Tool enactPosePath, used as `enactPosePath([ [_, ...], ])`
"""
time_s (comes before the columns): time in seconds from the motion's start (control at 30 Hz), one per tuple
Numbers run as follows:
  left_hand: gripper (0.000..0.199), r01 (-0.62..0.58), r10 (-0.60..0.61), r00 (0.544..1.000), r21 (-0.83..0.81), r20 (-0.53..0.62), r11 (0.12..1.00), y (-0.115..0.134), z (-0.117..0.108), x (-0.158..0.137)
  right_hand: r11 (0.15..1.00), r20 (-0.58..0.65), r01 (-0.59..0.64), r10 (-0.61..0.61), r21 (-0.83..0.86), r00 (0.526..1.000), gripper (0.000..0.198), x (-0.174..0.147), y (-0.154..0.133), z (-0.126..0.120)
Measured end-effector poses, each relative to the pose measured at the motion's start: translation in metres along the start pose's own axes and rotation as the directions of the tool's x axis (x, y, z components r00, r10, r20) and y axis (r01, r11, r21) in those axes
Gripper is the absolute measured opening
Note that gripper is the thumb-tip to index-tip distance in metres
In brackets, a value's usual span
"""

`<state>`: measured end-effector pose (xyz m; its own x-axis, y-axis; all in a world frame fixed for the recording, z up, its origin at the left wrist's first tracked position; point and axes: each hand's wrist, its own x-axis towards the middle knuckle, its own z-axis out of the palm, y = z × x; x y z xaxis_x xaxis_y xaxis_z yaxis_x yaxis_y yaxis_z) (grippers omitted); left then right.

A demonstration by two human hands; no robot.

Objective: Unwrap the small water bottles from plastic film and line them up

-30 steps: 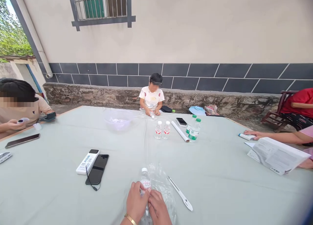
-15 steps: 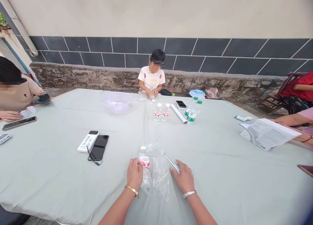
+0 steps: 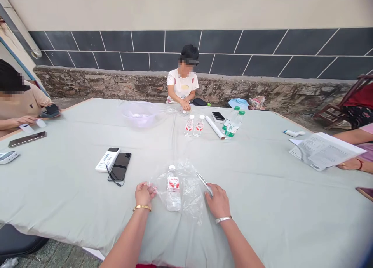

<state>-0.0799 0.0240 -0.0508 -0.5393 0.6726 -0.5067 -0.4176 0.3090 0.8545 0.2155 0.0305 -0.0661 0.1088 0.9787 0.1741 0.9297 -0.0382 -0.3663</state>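
Pinching clear plastic (image 3: 191, 196), the left hand (image 3: 143, 195); laid over a slim tool (image 3: 203, 183), the right hand (image 3: 218, 202), finger grip unclear.

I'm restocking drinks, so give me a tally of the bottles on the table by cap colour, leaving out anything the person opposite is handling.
White-capped bottles: 3
Green-capped bottles: 2
Total: 5

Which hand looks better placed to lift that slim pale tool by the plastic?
Right, I'd say: the right hand covers the near end of the slim pale tool. The left hand is across the bottle, pinching the clear plastic.
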Motion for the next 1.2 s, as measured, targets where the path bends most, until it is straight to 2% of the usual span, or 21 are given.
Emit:
enactPosePath([
  [0.1,0.013,-0.053,0.051,0.995,-0.022,-0.082,0.998,0.016,-0.010,0.000,0.994,-0.147,0.078,-0.066,0.081,0.987,0.034,-0.003,-0.013,-0.006],
  [0.17,0.022,-0.220,0.227,0.969,0.078,-0.095,0.972,0.025,-0.011,-0.006,0.966,-0.246,0.190,-0.144,0.177,0.958,0.031,-0.006,-0.032,-0.013],
  [0.23,0.035,-0.417,0.426,0.904,0.280,0.032,0.864,0.031,-0.008,-0.016,0.917,-0.273,0.283,-0.206,0.281,0.940,0.029,-0.009,-0.056,-0.021],
  [0.3,0.052,-0.533,0.493,0.842,0.486,0.222,0.693,0.032,-0.004,-0.023,0.880,-0.191,0.279,-0.220,0.384,0.957,0.030,-0.012,-0.083,-0.025],
  [0.33,0.060,-0.538,0.472,0.838,0.564,0.274,0.627,0.030,-0.003,-0.025,0.874,-0.116,0.244,-0.215,0.421,0.970,0.032,-0.013,-0.097,-0.025],
  [0.4,0.070,-0.493,0.417,0.862,0.670,0.289,0.555,0.022,-0.004,-0.023,0.889,0.050,0.162,-0.202,0.429,0.978,0.041,-0.015,-0.122,-0.022],
  [0.47,0.076,-0.451,0.364,0.887,0.696,0.284,0.558,0.012,-0.007,-0.018,0.927,0.189,0.104,-0.182,0.360,0.965,0.061,-0.017,-0.141,-0.015],
  [0.53,0.073,-0.452,0.297,0.892,0.663,0.341,0.597,0.001,-0.011,-0.012,0.957,0.303,0.055,-0.144,0.285,0.942,0.075,-0.018,-0.150,-0.009],
  [0.63,0.042,-0.436,0.212,0.885,0.577,0.416,0.691,-0.009,-0.014,-0.008,0.956,0.400,-0.062,-0.061,0.286,0.915,0.074,-0.013,-0.144,-0.005],
  [0.7,0.024,-0.403,0.196,0.890,0.508,0.412,0.761,-0.010,-0.013,-0.008,0.915,0.413,-0.153,-0.017,0.374,0.911,0.071,-0.007,-0.128,-0.006],
  [0.77,0.018,-0.397,0.228,0.894,0.447,0.385,0.801,-0.007,-0.011,-0.009,0.851,0.408,-0.241,0.035,0.467,0.913,0.067,0.001,-0.107,-0.009],
  [0.87,0.018,-0.423,0.292,0.890,0.395,0.351,0.815,0.001,-0.012,-0.010,0.810,0.346,-0.298,0.126,0.505,0.930,0.063,0.011,-0.078,-0.015],
  [0.97,0.026,-0.402,0.259,0.890,0.378,0.375,0.834,0.006,-0.019,-0.009,0.799,0.303,-0.316,0.177,0.512,0.937,0.062,0.013,-0.061,-0.023],
  [1.03,0.038,-0.388,0.216,0.884,0.393,0.415,0.834,0.010,-0.027,-0.008,0.689,0.360,-0.392,0.199,0.610,0.911,0.062,0.009,-0.055,-0.026],
  [1.1,0.048,-0.420,0.212,0.873,0.458,0.439,0.783,0.015,-0.036,-0.006,0.488,0.442,-0.485,0.210,0.725,0.872,0.065,0.002,-0.053,-0.026],
  [1.17,0.052,-0.485,0.255,0.863,0.573,0.437,0.661,0.022,-0.047,-0.002,0.299,0.480,-0.523,0.209,0.798,0.852,0.071,-0.004,-0.053,-0.022],
  [1.2,0.052,-0.509,0.275,0.857,0.638,0.435,0.577,0.026,-0.053,0.000,0.237,0.475,-0.514,0.205,0.824,0.856,0.075,-0.005,-0.054,-0.020],
])
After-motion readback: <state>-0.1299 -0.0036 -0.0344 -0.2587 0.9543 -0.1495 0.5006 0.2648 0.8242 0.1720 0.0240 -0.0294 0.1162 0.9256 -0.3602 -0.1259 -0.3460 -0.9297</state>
